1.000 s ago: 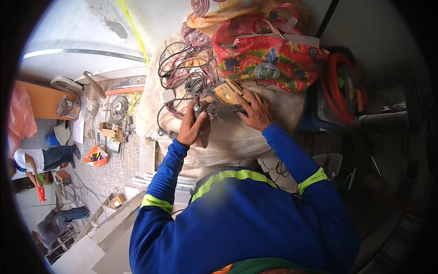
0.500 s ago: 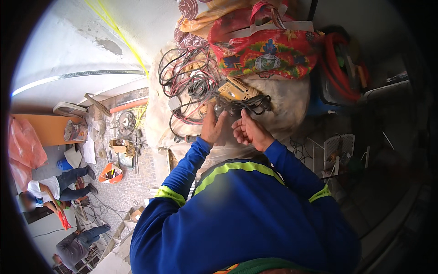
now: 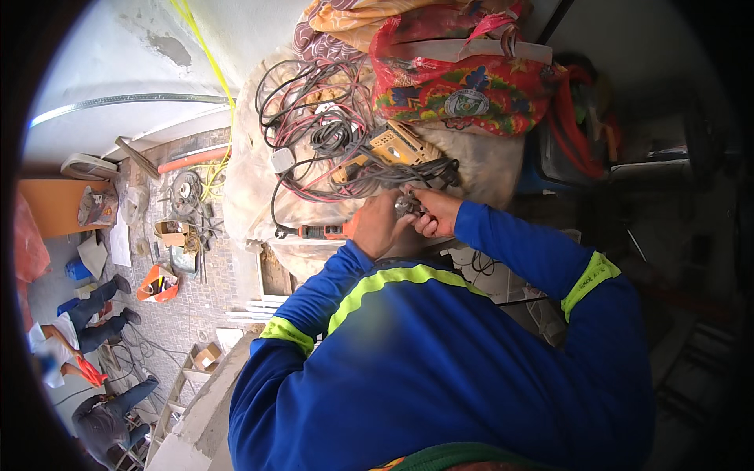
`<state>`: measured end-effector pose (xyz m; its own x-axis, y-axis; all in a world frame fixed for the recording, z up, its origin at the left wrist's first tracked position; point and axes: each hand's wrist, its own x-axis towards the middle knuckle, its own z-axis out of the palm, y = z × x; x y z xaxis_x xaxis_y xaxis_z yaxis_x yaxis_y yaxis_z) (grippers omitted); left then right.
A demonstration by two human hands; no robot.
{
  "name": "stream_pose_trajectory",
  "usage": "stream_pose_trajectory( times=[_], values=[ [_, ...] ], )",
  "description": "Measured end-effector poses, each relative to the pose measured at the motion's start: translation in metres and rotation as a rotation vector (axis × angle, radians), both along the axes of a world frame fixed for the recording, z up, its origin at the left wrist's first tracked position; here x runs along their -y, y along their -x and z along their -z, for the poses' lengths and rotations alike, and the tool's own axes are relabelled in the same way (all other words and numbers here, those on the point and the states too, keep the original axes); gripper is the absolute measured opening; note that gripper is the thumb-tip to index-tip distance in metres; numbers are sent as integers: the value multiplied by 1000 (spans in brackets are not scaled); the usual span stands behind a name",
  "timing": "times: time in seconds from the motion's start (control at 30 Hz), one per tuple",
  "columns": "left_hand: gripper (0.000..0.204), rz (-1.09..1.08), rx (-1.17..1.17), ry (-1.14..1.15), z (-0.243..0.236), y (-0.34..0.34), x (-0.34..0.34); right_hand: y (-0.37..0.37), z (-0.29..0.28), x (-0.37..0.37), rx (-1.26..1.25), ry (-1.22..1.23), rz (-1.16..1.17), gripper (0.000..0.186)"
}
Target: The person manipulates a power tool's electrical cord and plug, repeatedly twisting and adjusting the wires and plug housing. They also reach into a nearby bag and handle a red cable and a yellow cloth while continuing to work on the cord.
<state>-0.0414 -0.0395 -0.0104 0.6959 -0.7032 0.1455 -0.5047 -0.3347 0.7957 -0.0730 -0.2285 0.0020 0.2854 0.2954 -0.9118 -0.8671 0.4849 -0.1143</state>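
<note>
Item: left hand (image 3: pixel 380 225) and right hand (image 3: pixel 434 212), fingers pinched shut together on a small grey metal fitting (image 3: pixel 407 206) beside tangled cables (image 3: pixel 330 141); mid-assembly, apparently; next move called for steady twisting.

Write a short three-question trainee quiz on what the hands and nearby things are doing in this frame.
1. True or false: both hands meet on one small metal part.
2. Which lies just beyond the hands? A) yellow power tool B) white bucket C) folded ladder
3. Fill in: the orange-handled tool lies beside the ____ hand.

Key
1. True: left hand and right hand pinch it together.
2. A, among tangled cables.
3. Left.
</note>
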Motion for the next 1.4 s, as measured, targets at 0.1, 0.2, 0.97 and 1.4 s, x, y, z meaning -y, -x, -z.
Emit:
stream_pose_trajectory(
  times=[0.1, 0.2, 0.97, 1.4],
  values=[
    [53, 19, 1, -1, 4, 0, 0, 8, 19, 2, 22, 35, 57, 37],
    [55, 65, 73, 46, 12, -2, 0, 28, 50, -4, 296, 128, 59, 31],
    [46, 217, -710, 227, 40, -30, -9, 32, 66, -6, 999, 289, 243, 20],
    [42, -49, -810, 361, 22, -47, -21, 48, -6, -25, 800, 216, 223, 41]
  ],
)
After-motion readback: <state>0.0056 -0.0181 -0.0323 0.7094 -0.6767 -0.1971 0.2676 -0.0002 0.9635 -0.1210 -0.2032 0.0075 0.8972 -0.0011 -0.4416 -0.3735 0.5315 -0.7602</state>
